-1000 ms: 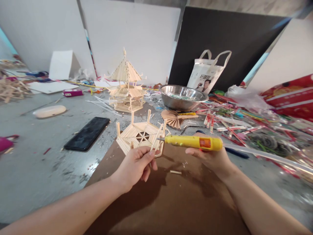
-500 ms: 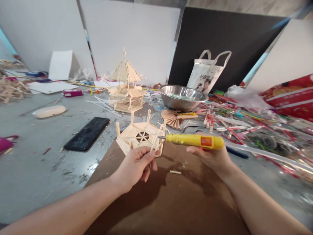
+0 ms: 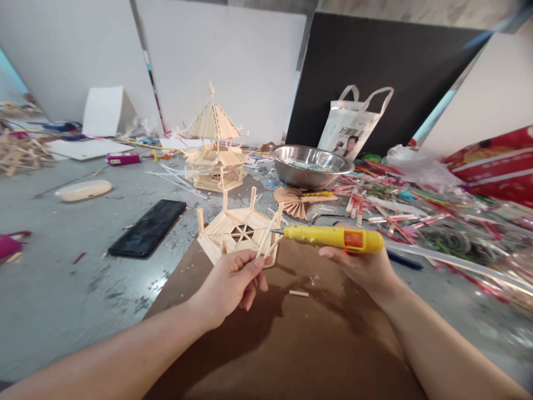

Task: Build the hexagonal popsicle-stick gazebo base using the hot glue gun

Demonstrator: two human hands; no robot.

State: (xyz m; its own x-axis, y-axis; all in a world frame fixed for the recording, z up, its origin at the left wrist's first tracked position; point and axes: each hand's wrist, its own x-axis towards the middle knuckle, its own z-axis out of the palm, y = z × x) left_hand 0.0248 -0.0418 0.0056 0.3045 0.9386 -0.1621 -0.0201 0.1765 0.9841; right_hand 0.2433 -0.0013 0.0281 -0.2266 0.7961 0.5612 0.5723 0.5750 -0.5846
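Observation:
My left hand (image 3: 235, 283) pinches thin wooden sticks (image 3: 270, 244) between thumb and fingers, in front of a small base. That wooden-stick base (image 3: 212, 233) is many-sided, with short upright posts and a spoked opening in its middle. My right hand (image 3: 362, 269) is wrapped round a yellow glue gun (image 3: 320, 235), a clear glue stick (image 3: 441, 261) trailing from its back. The gun's metal nozzle points left and is at the sticks; whether it touches them I cannot tell. Behind the base stands a tiered stick pavilion (image 3: 214, 133) with a pointed roof.
A brown board (image 3: 266, 344) lies under my hands, a short stick piece (image 3: 298, 293) on it. To the left are a black phone (image 3: 147, 228) and a white oval case (image 3: 84, 190). A steel bowl (image 3: 308, 175), a white bag (image 3: 347, 128) and scattered packaging (image 3: 400, 211) fill the right side.
The glue gun has shifted very slightly to the right along the sticks. My left hand stays in the same place, still pinching them.

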